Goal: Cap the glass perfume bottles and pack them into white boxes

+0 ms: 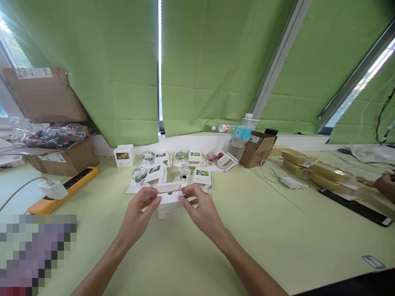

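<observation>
Between my two hands a small white box (169,209) stands upright on the pale green table, its top flap raised at the far side. My left hand (142,209) pinches the box's left upper edge. At the right upper edge, my right hand (199,207) grips with thumb and fingers. What lies inside the box is hidden. Just beyond it are several opened white cartons with pictures, among them one carton (203,176) at the right. Clear glass ornaments lie beside them, such as a round glass ornament (139,174) on the left.
A closed white box (124,156) stands at the back left. Left of me lie an orange power strip (86,176) and a cardboard box (61,160) of plastic packaging. A large bottle (240,139), a brown carton (257,149), a white charger (291,182) and another person's hand (385,186) are right.
</observation>
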`<state>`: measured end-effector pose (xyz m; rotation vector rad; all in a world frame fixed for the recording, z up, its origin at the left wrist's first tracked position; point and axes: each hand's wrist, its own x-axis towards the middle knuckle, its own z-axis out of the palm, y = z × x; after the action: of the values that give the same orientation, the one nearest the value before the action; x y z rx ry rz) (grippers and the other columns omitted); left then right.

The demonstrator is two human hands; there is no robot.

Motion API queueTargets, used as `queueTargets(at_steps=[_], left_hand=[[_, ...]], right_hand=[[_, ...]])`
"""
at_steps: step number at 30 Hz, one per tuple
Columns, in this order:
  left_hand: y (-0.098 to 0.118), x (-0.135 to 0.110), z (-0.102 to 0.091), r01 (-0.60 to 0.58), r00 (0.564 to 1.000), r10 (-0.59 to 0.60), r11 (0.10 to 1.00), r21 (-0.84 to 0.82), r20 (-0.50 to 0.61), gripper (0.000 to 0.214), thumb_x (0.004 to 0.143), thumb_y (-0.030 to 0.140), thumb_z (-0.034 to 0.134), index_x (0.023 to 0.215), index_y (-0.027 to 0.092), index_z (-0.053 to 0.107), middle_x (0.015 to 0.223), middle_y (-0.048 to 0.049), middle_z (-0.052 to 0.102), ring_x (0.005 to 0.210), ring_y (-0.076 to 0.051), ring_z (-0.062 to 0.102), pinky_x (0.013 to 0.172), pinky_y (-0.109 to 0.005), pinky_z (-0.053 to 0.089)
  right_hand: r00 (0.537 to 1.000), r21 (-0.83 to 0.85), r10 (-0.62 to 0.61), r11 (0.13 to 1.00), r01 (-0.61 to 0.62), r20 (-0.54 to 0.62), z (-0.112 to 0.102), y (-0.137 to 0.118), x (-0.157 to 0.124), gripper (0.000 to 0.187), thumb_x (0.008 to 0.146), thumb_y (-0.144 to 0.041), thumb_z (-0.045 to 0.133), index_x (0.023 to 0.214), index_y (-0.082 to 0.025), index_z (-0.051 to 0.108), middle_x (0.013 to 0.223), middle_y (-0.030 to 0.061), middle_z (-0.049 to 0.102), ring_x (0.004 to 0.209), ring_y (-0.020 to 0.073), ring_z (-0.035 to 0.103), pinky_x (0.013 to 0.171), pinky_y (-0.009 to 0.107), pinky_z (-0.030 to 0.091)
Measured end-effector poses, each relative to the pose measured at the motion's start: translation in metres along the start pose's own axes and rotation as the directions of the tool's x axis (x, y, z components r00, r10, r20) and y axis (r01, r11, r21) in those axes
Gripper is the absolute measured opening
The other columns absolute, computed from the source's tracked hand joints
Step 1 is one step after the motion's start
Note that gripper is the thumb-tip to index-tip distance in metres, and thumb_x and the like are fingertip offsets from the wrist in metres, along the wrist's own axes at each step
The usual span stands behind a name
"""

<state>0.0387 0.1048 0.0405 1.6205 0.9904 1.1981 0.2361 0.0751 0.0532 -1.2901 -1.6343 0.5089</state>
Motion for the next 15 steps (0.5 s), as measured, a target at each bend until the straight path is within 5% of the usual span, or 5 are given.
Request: queueTargets(at_steps=[15], left_hand=[[-0.0023,0.0035,0.0012,0.079,0.997,-0.079,0.996,-0.046,0.007,0.025,0.085,0.041,0.058,0.099,0.022,0.057,0.103,-0.0045,0.068,0.094,-0.019,0.063,0.076,-0.027,0.048]], right_hand=[[0.999,0.042,0.038,0.998,-0.037,-0.009,0.0002,-0.0020,0.0009,0.016,0.085,-0.032,0.056,0.095,-0.022,0.048,0.098,0.0039,0.062,0.076,0.0158,0.062,0.060,0.028,0.052]])
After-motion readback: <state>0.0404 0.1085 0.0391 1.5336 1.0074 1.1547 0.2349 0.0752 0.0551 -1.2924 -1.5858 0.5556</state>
